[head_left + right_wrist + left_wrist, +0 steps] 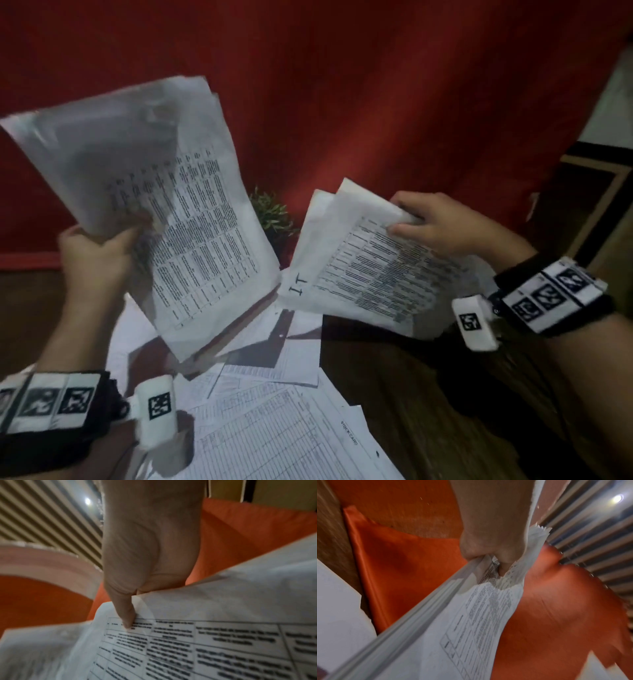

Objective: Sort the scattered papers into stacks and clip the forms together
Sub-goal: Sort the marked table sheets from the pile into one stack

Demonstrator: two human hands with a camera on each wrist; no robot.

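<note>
My left hand (94,255) grips a thick bundle of printed sheets (147,192) by its lower left edge, thumb on the front and fingers curled behind, and holds it tilted in the air above the table (428,394). My right hand (435,228) pinches a thinner set of tabled sheets (363,263) at its upper right corner, thumb on the printed face; the two sets hang near each other, and I cannot tell whether their corners touch. Loose ruled forms (274,438), one headed as a stock card, lie fanned and overlapping on the table below both hands. The principal hazard is the left grip: the bundle is held at one edge only, its sheets are already splayed at the top, and inner sheets may slide out and drop onto the unsorted forms, mixing the two kinds. The right grip is a corner pinch on limp paper; the sheets sag, and a quick swing could fold, crease or tear that corner. If I merge the two sets in the air without squaring them, their edges will stay uneven, and a clip would then miss some pages. A small green plant (274,214) stands just behind the gap between the sets, and a wide sweep of either one could knock it over. No clip is visible in any view.
</note>
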